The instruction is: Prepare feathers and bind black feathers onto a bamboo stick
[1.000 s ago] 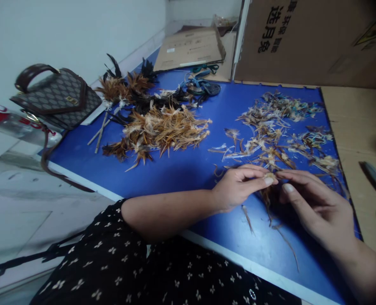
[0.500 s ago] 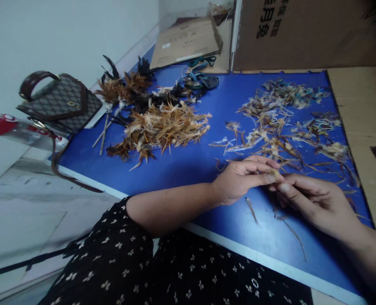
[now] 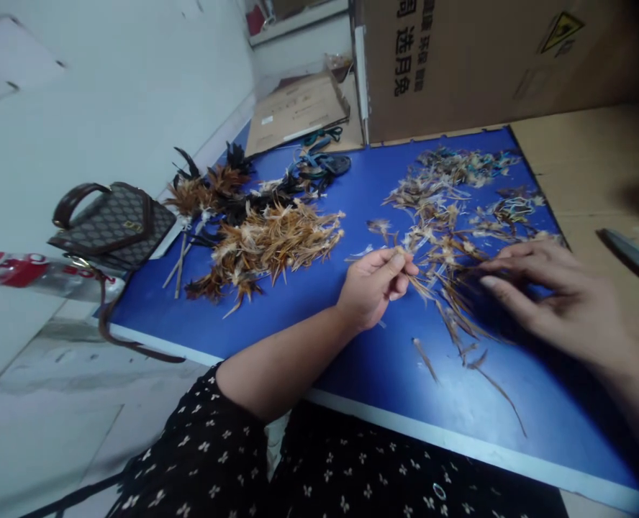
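My left hand [image 3: 372,286] is closed in a pinch on a small brown feather bunch [image 3: 421,286], whose strands stick out to the right past the fingertips. My right hand [image 3: 551,288] hovers apart from it, fingers stretched and spread, over the right side of the blue table [image 3: 384,367]. Beneath and between the hands lies a loose heap of brown and pale feathers [image 3: 443,237]. A neat row of golden-brown feather bunches [image 3: 281,241] lies to the left. One short loose feather [image 3: 424,360] and a long thin one sit near the front edge.
Dark and brown feather bundles on sticks [image 3: 206,187] lie at the back left, beside a patterned handbag [image 3: 119,223] and a plastic bottle [image 3: 55,277]. Flattened cardboard [image 3: 298,111] and a big carton [image 3: 460,72] stand behind. Scissors [image 3: 635,259] lie at the right.
My hands have come apart. The left has moved left with the feather bunch, and the right has opened and lifted away. The view has shifted, bringing the scissors further into sight.
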`<action>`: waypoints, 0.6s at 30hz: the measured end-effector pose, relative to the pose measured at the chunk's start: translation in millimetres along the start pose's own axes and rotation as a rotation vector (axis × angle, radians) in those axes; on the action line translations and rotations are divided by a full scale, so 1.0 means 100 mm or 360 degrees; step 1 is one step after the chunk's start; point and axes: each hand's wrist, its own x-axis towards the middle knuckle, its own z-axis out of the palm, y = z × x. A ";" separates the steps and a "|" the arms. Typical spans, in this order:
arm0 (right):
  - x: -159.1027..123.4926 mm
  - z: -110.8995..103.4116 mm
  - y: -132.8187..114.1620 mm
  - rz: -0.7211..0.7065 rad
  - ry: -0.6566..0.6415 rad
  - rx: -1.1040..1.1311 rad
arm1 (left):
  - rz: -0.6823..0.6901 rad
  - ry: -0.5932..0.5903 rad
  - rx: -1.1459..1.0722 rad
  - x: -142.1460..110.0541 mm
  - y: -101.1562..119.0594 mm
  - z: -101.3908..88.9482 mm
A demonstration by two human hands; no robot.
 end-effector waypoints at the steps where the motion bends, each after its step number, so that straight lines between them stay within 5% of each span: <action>1: -0.01 0.04 -0.03 -0.0062 -0.0084 0.0027 | 0.0020 0.0010 0.0009 0.01 -0.02 -0.01; 11: -0.06 0.39 -0.16 0.0107 -0.0458 -0.0485 | 0.0144 -0.0059 0.0197 0.00 -0.19 0.04; 18: 0.02 0.34 -0.14 0.0335 -0.0446 0.0058 | 0.0163 -0.0054 0.0213 0.00 -0.21 0.03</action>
